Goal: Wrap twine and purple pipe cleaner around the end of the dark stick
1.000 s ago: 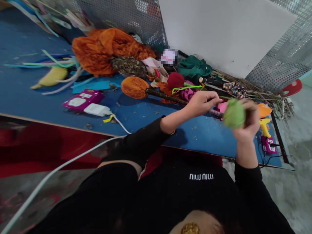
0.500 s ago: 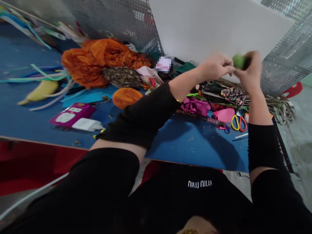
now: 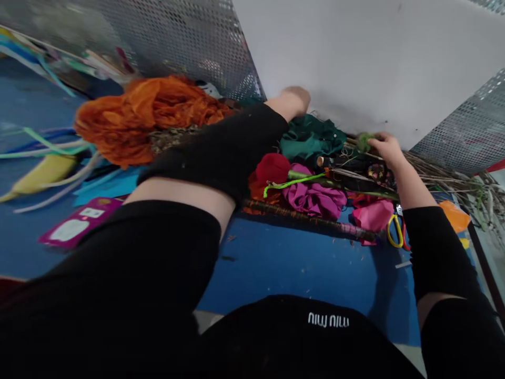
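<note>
My right hand (image 3: 389, 150) is closed on a fuzzy green clump (image 3: 365, 141), which looks like moss or yarn, above a bundle of thin twigs. My left hand (image 3: 296, 100) reaches far forward, near the foot of the white board. Motion smears it and its fingers are turned away, so what it touches is hidden. Just below that hand lies crumpled dark green fabric (image 3: 311, 138). Closer to me are a red piece of cloth (image 3: 273, 168), crumpled magenta fabric (image 3: 314, 199) and a bright green cord (image 3: 294, 182).
The white board (image 3: 355, 58) leans against perforated metal panels (image 3: 173, 42). Orange fabric (image 3: 158, 113), a yellow object with a pointed tip (image 3: 45, 173) and a purple packet (image 3: 81, 221) lie left. A wrapped stick (image 3: 307, 218), pink cloth (image 3: 373, 215) and scissors (image 3: 394, 231) are nearer the right.
My hands were close together in the air at the green clump. They have parted: the left moved left and away, and the right came down with the clump. My view has shifted forward.
</note>
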Demonstrator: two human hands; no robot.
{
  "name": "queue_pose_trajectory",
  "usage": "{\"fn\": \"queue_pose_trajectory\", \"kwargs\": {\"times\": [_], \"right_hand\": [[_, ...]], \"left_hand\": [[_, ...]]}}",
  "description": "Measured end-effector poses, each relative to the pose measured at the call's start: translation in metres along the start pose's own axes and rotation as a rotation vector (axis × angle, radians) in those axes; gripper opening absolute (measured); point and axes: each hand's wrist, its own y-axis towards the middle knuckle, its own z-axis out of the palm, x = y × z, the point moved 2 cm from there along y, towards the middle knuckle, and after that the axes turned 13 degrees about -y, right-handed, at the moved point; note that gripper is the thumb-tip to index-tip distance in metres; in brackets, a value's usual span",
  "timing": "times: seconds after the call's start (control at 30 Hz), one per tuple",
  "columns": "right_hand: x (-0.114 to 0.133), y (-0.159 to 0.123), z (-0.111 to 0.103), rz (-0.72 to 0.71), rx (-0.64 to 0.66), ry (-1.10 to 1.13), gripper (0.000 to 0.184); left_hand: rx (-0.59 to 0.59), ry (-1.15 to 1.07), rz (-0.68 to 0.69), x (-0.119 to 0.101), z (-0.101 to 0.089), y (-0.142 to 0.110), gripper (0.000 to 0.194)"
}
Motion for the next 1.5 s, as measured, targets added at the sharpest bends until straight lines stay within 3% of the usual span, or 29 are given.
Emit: {"fn": "queue_pose_trajectory", "kwargs": {"times": [0.1, 0.17, 0.37, 0.5, 0.6, 0.7, 0.73, 0.87, 0.93, 1.0, 1.17, 1.33, 1.5], "right_hand": [[-0.01, -0.007, 0.019, -0.075, 0.03, -0.318, 0.023], [-0.016, -0.013, 0.027, -0.101, -0.005, -0.407, 0.03], [-0.029, -0.022, 0.032, -0.149, -0.072, -0.457, 0.036], [-0.033, -0.024, 0.035, -0.163, -0.083, -0.451, 0.036], [-0.035, -0.026, 0.039, -0.157, -0.095, -0.455, 0.039], [-0.035, -0.027, 0.042, -0.158, -0.112, -0.448, 0.04], [-0.035, -0.028, 0.043, -0.159, -0.119, -0.441, 0.04], [-0.031, -0.029, 0.039, -0.148, -0.174, -0.409, 0.036], [-0.026, -0.033, 0.032, -0.133, -0.227, -0.399, 0.039], [-0.014, -0.043, 0.02, -0.142, -0.315, -0.377, 0.046], [0.036, -0.093, -0.018, -0.389, -0.604, -0.353, 0.067], [0.066, -0.136, -0.038, -0.563, -0.468, -0.499, 0.063], [0.052, -0.161, -0.049, -0.497, -0.327, -0.628, 0.059]], "left_hand": [[0.256, 0.087, -0.278, 0.026, 0.012, -0.018, 0.049], [0.323, 0.11, -0.37, 0.031, 0.017, -0.029, 0.048], [0.312, 0.087, -0.43, 0.031, 0.019, -0.043, 0.049], [0.364, 0.086, -0.386, 0.032, 0.002, -0.04, 0.05], [0.337, 0.094, -0.299, 0.034, -0.03, -0.037, 0.038], [0.243, 0.132, -0.201, 0.036, -0.081, -0.042, 0.022], [0.22, 0.152, -0.168, 0.036, -0.1, -0.047, 0.025], [0.137, 0.233, -0.053, 0.035, -0.172, -0.078, 0.08], [0.105, 0.242, -0.07, 0.03, -0.197, -0.098, 0.087], [0.1, 0.235, -0.105, 0.02, -0.209, -0.116, 0.086], [0.087, 0.215, -0.084, -0.022, -0.203, -0.15, 0.07], [0.121, 0.119, -0.002, -0.073, -0.187, -0.177, 0.056], [0.205, 0.083, 0.036, -0.103, -0.169, -0.204, 0.042]]}}
